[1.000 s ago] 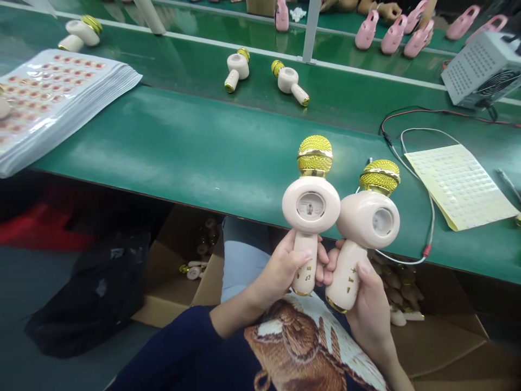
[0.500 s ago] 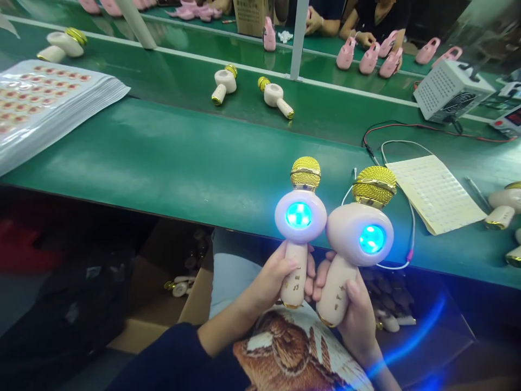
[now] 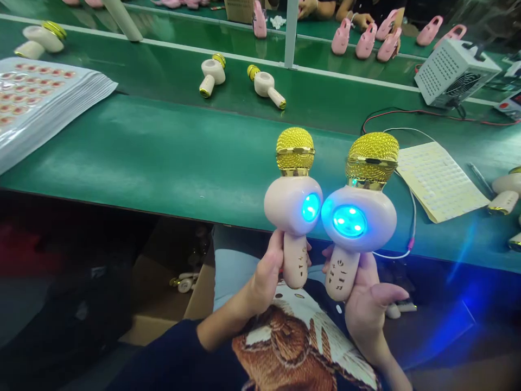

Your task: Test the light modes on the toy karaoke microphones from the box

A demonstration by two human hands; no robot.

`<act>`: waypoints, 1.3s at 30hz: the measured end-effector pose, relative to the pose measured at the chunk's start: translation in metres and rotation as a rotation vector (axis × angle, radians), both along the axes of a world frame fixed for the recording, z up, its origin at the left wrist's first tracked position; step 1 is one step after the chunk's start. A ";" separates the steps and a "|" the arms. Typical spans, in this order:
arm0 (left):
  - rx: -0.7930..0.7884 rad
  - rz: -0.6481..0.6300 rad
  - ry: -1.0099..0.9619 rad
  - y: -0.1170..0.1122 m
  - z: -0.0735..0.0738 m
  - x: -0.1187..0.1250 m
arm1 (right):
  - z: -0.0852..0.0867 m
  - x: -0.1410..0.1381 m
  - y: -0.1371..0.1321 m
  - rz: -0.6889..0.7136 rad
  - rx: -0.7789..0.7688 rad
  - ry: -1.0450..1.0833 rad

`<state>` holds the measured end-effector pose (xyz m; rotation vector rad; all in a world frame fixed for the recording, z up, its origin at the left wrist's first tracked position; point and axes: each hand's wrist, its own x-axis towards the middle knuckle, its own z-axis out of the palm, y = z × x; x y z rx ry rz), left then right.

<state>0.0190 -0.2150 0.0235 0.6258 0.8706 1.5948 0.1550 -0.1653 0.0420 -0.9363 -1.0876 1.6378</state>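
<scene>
While alight, left microphone (image 3: 291, 206) with left fingers (image 3: 269, 265) curled round its handle, right microphone (image 3: 359, 220) likewise with right fingers (image 3: 365, 271).

Well left of the sheet (image 3: 445, 182), my left hand (image 3: 264, 279) has open table (image 3: 163, 157); a cable (image 3: 414, 217) by the sheet's left edge and a microphone (image 3: 504, 200) rightward obstruct.

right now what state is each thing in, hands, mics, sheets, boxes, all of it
left microphone, lit blue, held head up
right microphone, lit blue, held head up
left hand, around the handle
right hand, holding, thumb lifted off
far middle-left microphone, lying, unlit
far middle-right microphone, lying, unlit
yellow sheet, spread out
sheet stack, piled up
grey box, standing, power unclear
cardboard box, open
</scene>
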 end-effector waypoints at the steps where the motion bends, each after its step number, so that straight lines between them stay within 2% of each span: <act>1: 0.012 0.002 0.007 -0.002 0.001 0.001 | 0.001 -0.001 0.000 0.000 -0.001 0.006; 9: -0.017 -0.027 -0.092 -0.010 0.017 0.006 | 0.005 0.001 -0.004 -0.011 -0.040 -0.069; 12: -0.005 -0.037 -0.128 -0.010 0.016 0.004 | 0.003 0.003 -0.007 0.013 -0.029 -0.132; 16: -0.007 -0.066 -0.147 -0.010 0.013 0.003 | -0.004 0.007 -0.009 0.123 -0.055 -0.128; 19: 0.027 -0.071 -0.168 -0.007 0.012 0.002 | -0.009 0.010 -0.008 0.114 0.030 -0.174; 24: 0.020 -0.134 -0.152 -0.001 0.010 -0.002 | -0.012 0.017 -0.005 0.018 0.216 -0.468; 26: -0.033 -0.051 -0.049 -0.001 0.009 -0.002 | -0.014 0.018 -0.004 -0.093 0.305 -0.540; 28: -0.092 0.098 0.146 -0.002 0.007 0.000 | -0.018 0.019 -0.003 -0.155 0.352 -0.566; 31: -0.111 0.323 0.487 -0.003 0.002 0.003 | -0.022 0.018 -0.004 -0.159 0.349 -0.526; 33: -0.090 0.445 0.645 -0.003 -0.001 0.005 | -0.023 0.018 -0.003 -0.166 0.346 -0.528; 35: -0.083 0.505 0.724 -0.003 -0.002 0.006 | -0.022 0.018 -0.003 -0.170 0.349 -0.546; 39: -0.105 0.507 0.778 -0.003 -0.002 0.005 | -0.019 0.018 -0.001 -0.179 0.352 -0.548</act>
